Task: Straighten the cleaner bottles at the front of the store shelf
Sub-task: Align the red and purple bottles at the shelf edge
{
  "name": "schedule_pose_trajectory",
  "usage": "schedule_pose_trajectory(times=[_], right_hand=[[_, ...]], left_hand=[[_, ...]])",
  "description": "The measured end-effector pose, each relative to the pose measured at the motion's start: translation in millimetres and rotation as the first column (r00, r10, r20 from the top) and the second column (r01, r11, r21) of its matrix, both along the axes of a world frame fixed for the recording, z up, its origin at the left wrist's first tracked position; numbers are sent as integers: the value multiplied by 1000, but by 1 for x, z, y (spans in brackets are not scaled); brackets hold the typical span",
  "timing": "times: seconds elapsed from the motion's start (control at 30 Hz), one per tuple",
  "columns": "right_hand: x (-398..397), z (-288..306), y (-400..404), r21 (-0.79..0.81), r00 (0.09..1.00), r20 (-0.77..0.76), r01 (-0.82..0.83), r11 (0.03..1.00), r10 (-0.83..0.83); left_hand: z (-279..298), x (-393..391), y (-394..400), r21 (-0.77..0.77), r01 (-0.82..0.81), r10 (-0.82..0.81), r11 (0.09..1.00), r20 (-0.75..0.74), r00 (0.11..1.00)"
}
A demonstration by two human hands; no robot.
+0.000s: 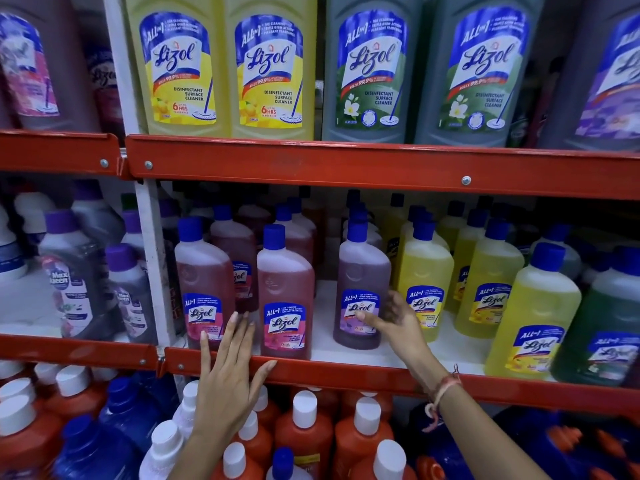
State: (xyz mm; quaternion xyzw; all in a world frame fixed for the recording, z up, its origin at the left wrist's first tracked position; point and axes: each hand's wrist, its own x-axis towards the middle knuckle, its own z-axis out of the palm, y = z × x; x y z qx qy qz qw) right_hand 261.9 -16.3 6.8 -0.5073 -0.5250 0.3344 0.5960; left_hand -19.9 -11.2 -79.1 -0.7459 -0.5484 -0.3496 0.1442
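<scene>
I see the red shelf edge (346, 375) running across in front of the bottles. My left hand (227, 372) lies flat and spread over that edge, fingertips touching the left pink bottle (204, 282). My right hand (394, 322) is released, fingers splayed beside the purple bottle (362, 289), which stands farther back. White shelf floor shows free between it and the middle pink bottle (285, 296) near the edge. Yellow bottles (530, 313) crowd the right.

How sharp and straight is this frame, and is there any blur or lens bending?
Head view: the middle labels read clearly, such as the pink bottle; the left edge bottles are smeared; the red shelf rail slants and bends from the wide lens; both hands look slightly soft.
</scene>
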Motion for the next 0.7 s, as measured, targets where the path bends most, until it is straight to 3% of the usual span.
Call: schedule_pose_trajectory(times=[0.7], right_hand=[[2,-11,-34,38,996,49,-81,996,79]], left_hand=[[-2,2,-6,-3,-9,9,1000,36,999]])
